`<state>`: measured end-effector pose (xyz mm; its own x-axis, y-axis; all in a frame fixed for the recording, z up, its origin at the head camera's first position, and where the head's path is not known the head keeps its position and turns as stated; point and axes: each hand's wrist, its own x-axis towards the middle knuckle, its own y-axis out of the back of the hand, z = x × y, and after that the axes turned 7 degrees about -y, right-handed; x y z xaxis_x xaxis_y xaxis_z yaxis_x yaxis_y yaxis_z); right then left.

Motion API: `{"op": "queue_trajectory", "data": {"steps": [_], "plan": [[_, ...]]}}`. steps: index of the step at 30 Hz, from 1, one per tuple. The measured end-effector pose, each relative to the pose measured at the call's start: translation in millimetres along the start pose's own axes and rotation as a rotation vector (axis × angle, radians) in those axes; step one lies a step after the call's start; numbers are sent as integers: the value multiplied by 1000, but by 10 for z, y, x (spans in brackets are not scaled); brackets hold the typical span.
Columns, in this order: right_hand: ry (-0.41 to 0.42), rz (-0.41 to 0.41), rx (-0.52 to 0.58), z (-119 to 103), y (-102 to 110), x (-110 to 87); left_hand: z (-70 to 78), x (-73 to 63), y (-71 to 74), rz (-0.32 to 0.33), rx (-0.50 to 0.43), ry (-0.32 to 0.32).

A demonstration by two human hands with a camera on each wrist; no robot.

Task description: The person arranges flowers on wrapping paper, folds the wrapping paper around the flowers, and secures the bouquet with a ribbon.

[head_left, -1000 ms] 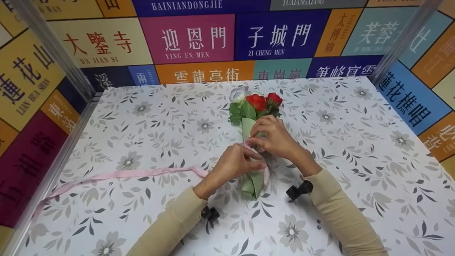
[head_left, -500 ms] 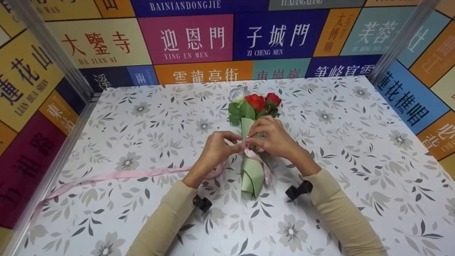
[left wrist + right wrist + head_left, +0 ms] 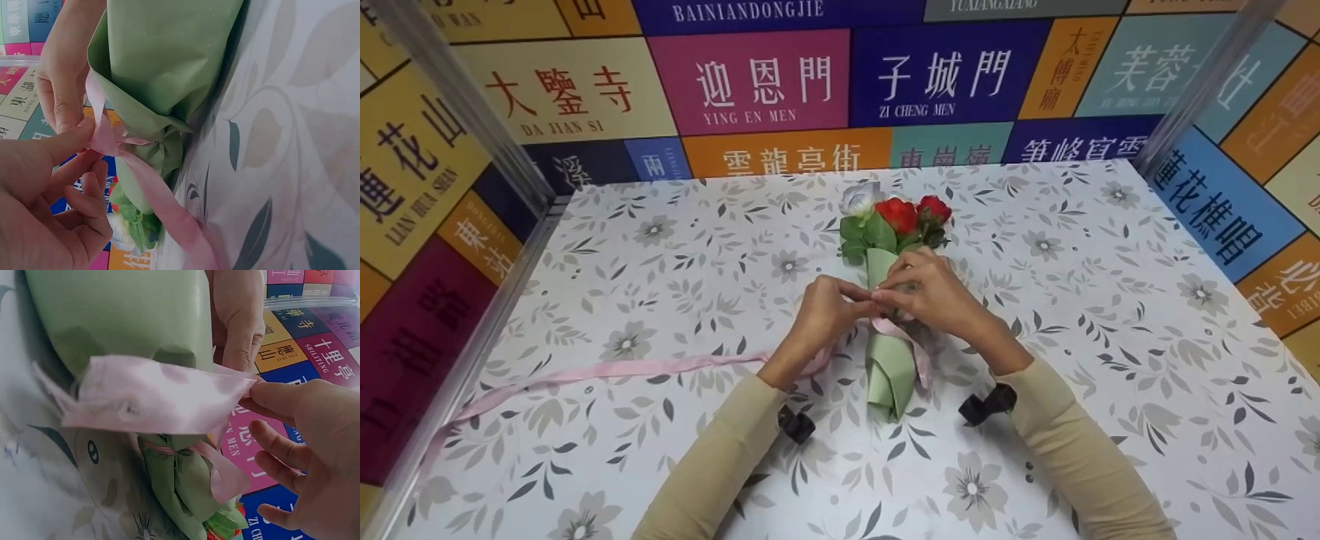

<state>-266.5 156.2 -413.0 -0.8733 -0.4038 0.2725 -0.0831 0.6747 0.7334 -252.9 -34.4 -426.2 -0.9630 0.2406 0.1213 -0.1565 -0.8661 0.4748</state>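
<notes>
A small bouquet lies on the table, wrapped in green paper (image 3: pixel 891 367), with red roses (image 3: pixel 897 216), a pale white flower (image 3: pixel 861 199) and green leaves at its far end. Pink ribbon (image 3: pixel 163 202) circles the gathered waist of the wrapping. My left hand (image 3: pixel 826 306) pinches the ribbon between thumb and index finger above the waist. Right against those fingertips, my right hand (image 3: pixel 934 291) pinches the ribbon too, its other fingers spread in the right wrist view. A wide ribbon piece (image 3: pixel 163 396) stretches from its fingertips across the wrapping.
A long ribbon tail (image 3: pixel 637 367) runs left over the flower-patterned tablecloth (image 3: pixel 1020 465) to the table's left edge. Colourful panels with lettering (image 3: pixel 750 79) stand behind the table and at both sides. A black wrist camera (image 3: pixel 986 405) sits at each sleeve cuff.
My left hand has moved up from the lower wrapping to meet the right fingertips at the ribbon, uncovering the green paper below. My right hand has shifted only slightly.
</notes>
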Motion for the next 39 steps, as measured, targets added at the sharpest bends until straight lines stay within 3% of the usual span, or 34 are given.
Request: {"op": "queue_trajectory", "data": {"steps": [8,16,22,30,34,39], "plan": [[-143,-89,-55,-100,130,-42,-56,-13,-9,18,-47,-4],[-132,-290,-239,-194,187,-96,-54,-19,-11,38,-67,-6],[-115,-390,-209,-116,279,-98,-56,-14,-10,32,-82,7],[-148,-594,-171,5,481,-128,-72,-15,-21,37,-118,25],[-202,-620,-211,29,540,-146,-72,-10,-27,25,-144,56],[-282,-573,-257,-4,553,-156,-71,13,-33,16,-166,90]]}}
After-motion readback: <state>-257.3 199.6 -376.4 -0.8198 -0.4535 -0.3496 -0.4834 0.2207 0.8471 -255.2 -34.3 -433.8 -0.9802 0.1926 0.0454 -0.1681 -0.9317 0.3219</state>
